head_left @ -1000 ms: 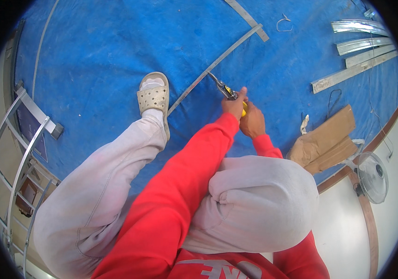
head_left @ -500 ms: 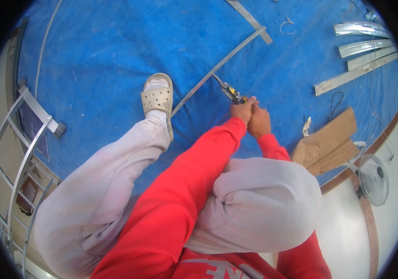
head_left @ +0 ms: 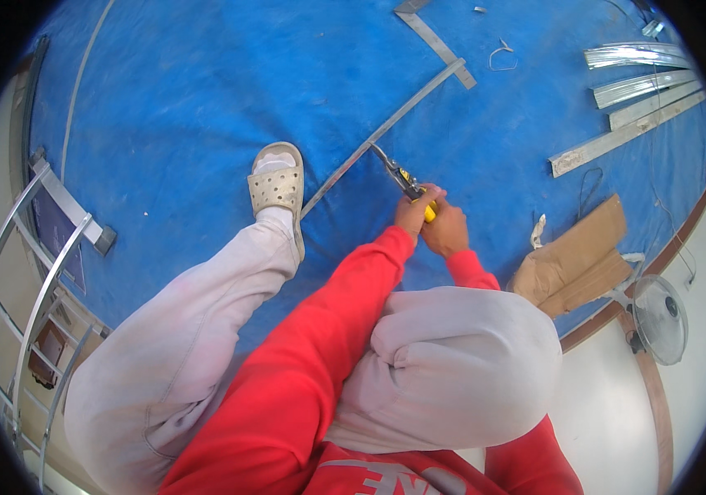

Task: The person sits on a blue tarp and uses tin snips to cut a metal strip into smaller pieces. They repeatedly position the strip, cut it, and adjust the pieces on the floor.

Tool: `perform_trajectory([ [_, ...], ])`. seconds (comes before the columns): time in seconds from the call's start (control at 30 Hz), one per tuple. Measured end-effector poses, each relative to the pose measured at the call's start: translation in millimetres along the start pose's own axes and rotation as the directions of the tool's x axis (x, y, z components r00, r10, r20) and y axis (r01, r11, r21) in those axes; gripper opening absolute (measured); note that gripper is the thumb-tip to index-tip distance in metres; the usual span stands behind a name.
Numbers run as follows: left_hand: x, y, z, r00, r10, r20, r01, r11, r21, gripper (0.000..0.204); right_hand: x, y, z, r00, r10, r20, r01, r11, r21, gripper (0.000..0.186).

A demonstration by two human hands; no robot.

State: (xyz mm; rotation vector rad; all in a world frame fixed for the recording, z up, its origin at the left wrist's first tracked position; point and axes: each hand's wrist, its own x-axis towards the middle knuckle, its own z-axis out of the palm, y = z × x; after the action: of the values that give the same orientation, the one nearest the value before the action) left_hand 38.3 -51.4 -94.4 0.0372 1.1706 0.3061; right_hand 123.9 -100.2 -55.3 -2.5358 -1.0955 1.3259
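Note:
Both my hands close around yellow-handled snips (head_left: 402, 180) above the blue tarp (head_left: 204, 107). My left hand (head_left: 413, 213) grips the handles from the left, my right hand (head_left: 447, 231) from the right. The snips' metal jaws point up-left and touch a long thin metal strip (head_left: 386, 128) that lies diagonally on the tarp. My left foot in a beige perforated clog (head_left: 277, 186) rests on the strip's lower end. Red sleeves and light grey trousers fill the lower picture.
Several shiny metal channel pieces (head_left: 642, 82) lie at the upper right. Folded cardboard (head_left: 576, 260) sits right of my hands, a small white fan (head_left: 658, 318) beyond it on the pale floor. An aluminium ladder (head_left: 39, 272) lies at the left edge.
My hands and the snips have stayed at the strip, shifting slightly; the left hand has closed in beside the right on the handles.

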Motion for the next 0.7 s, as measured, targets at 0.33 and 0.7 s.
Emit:
perform_trajectory([
  [0.33,21,-14,15,0.987,0.060,-0.150,-0.069,0.996,-0.055,0.011,6,7,-6,0.997,-0.019,-0.070,0.015,0.999,-0.046,0.036],
  [0.7,32,-20,-3,0.993,0.065,-0.096,-0.049,0.986,0.161,0.013,1,2,-9,0.996,-0.084,0.006,0.084,0.994,0.064,0.045],
])
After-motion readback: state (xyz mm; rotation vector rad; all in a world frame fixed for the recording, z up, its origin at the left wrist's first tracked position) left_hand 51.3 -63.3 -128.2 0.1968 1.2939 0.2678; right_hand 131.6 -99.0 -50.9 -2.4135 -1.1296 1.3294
